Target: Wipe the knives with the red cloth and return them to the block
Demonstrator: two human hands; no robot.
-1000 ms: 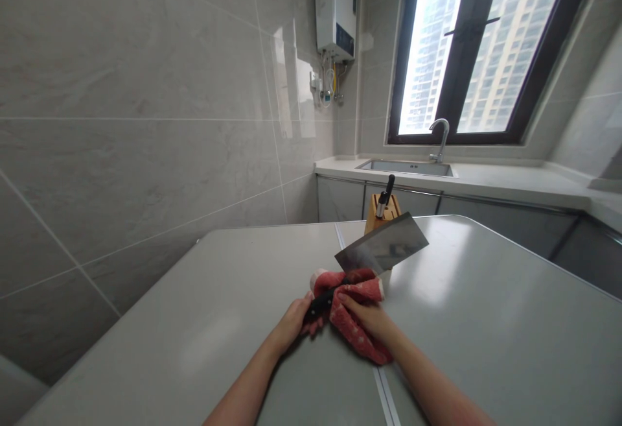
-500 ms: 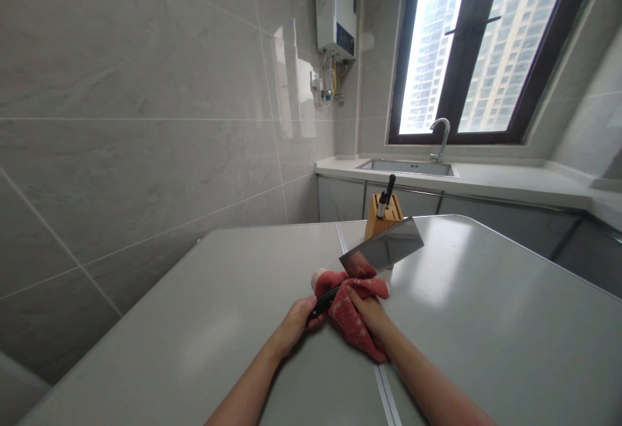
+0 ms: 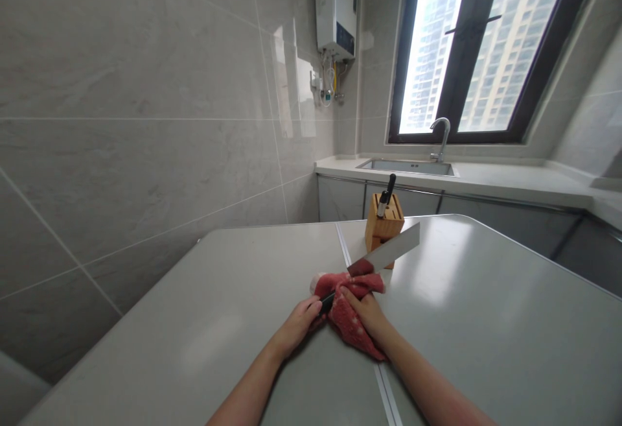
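My left hand [image 3: 302,319] is closed around the black handle of a cleaver [image 3: 389,248], whose broad blade points away to the right. A red patterned cloth [image 3: 347,322] is bunched about the blade's handle end, and part of it lies under the handle. My right hand [image 3: 372,316] grips this cloth, thumb on top, with its other fingers hidden in the folds. Just beyond the blade stands a wooden knife block [image 3: 383,222] with black-handled tools in it; the blade covers part of the block from my view.
Both hands are over a pale glossy table [image 3: 233,264] with a white seam strip [image 3: 386,393] across it. Behind lies a counter [image 3: 510,176] with a sink [image 3: 408,166] and a faucet [image 3: 442,137] under the window. A tiled wall [image 3: 146,153] runs along the left.
The cleaver's blade has turned about its handle and now looks narrower and paler, showing more of the knife block. My right hand and the cloth have shifted slightly left.
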